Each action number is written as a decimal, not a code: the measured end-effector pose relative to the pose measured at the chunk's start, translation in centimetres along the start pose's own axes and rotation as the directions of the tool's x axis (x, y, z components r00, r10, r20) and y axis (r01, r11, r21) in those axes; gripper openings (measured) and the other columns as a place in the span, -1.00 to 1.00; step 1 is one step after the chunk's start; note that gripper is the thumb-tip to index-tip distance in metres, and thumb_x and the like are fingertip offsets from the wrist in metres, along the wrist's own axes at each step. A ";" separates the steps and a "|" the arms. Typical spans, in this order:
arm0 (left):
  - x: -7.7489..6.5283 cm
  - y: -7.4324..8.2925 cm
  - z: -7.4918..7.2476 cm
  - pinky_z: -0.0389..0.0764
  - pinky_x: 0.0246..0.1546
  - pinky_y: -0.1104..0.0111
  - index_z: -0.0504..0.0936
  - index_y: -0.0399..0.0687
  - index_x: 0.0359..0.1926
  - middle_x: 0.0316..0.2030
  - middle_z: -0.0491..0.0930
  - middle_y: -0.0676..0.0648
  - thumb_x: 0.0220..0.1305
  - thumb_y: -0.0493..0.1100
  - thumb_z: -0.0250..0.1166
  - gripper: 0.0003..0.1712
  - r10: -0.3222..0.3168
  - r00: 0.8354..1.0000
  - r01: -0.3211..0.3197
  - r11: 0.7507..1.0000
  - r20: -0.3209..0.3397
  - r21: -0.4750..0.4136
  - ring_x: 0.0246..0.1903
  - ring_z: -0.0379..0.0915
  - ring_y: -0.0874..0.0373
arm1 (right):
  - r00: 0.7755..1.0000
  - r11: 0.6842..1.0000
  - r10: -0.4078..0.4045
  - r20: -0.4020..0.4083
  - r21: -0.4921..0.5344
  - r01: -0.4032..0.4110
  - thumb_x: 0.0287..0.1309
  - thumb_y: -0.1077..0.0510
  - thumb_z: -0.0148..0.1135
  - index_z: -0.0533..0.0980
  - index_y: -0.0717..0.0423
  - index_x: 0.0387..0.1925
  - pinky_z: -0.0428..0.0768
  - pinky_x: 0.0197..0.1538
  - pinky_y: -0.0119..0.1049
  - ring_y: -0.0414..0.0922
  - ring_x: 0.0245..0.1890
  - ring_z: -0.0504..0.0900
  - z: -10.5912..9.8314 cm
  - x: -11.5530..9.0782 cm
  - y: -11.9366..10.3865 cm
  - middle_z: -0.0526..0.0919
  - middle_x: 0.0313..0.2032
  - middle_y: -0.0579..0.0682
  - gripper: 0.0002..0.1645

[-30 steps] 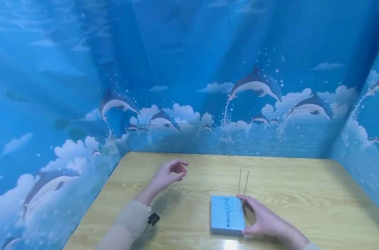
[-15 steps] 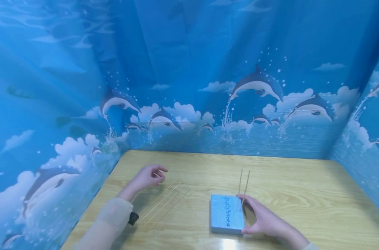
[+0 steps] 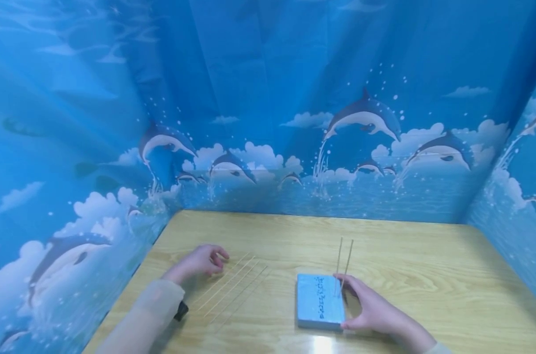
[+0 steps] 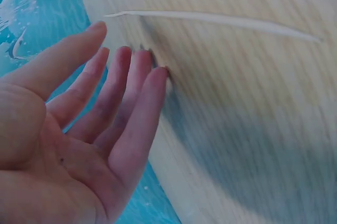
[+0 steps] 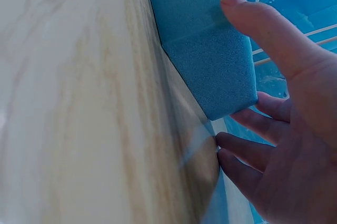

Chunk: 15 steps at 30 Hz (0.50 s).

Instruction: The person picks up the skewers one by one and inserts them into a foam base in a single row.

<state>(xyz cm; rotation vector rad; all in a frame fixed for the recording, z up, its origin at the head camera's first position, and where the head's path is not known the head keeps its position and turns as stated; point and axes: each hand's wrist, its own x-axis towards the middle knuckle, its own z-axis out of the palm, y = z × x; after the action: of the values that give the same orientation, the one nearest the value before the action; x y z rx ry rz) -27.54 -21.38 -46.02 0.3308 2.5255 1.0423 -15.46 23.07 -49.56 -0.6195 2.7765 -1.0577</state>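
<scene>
A blue foam block (image 3: 314, 300) with dark marks or holes down its top lies flat on the table. Two thin sticks (image 3: 339, 255) stand up from its right side, leaning slightly apart. My right hand (image 3: 369, 307) holds that side, thumb at the near corner and fingers along the far edge; in the right wrist view, the thumb presses the foam block (image 5: 210, 50). Left of the block, several thin pale sticks lie slanted and roughly parallel. My left hand (image 3: 203, 260) hovers beside their far ends, fingers loosely bent around nothing. In the left wrist view, a stick (image 4: 210, 17) lies just beyond the fingertips.
The wood-grain table (image 3: 409, 260) ends at a blue dolphin-print curtain (image 3: 259, 123) at the back and both sides. A dark device (image 3: 181, 310) sits at the left wrist. Light reflects off the table near the front.
My left hand has moved left and lower, away from the middle of the table, uncovering the lying sticks. My right hand and the block have stayed in place.
</scene>
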 end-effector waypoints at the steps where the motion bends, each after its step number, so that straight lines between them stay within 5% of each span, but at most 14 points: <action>1: 0.0 -0.1 0.1 0.68 -0.45 0.29 0.60 -0.20 0.01 -0.35 0.61 -0.08 0.03 -0.40 0.41 -0.56 -0.009 1.000 0.009 1.000 -0.005 0.006 -0.47 0.53 0.10 | 1.000 1.000 -0.007 -0.002 -0.002 0.007 -0.35 -0.33 0.53 0.18 0.25 0.41 0.34 0.34 0.20 0.19 0.30 0.43 0.0 0.0 0.0 0.37 0.36 0.22 0.36; 7: 0.2 -0.1 1.0 0.65 -0.46 0.33 0.63 -0.10 -0.07 -0.40 0.59 -0.04 -0.09 -0.40 0.49 -0.52 -0.071 0.996 0.074 0.996 -0.050 0.056 -0.48 0.51 0.12 | 0.999 0.999 -0.025 -0.024 -0.028 0.025 -0.35 -0.34 0.52 0.20 0.26 0.40 0.31 0.34 0.20 0.21 0.31 0.42 0.0 -0.2 -0.1 0.37 0.36 0.21 0.35; 15: 0.6 -0.4 1.2 0.62 -0.50 0.38 0.62 -0.14 -0.09 -0.41 0.55 -0.06 -0.15 -0.43 0.50 -0.50 -0.053 0.998 0.055 0.997 -0.026 0.063 -0.50 0.47 0.13 | 0.999 1.000 -0.017 -0.034 -0.021 0.017 -0.37 -0.33 0.54 0.21 0.25 0.40 0.27 0.36 0.18 0.20 0.32 0.41 0.0 -0.1 -0.3 0.38 0.36 0.20 0.34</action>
<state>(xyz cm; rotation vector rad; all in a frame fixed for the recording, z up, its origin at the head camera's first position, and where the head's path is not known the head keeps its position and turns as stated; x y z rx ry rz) -27.62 -20.69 -47.29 0.2676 2.5786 0.9530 -15.30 22.92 -49.40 -0.6346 2.8199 -1.0533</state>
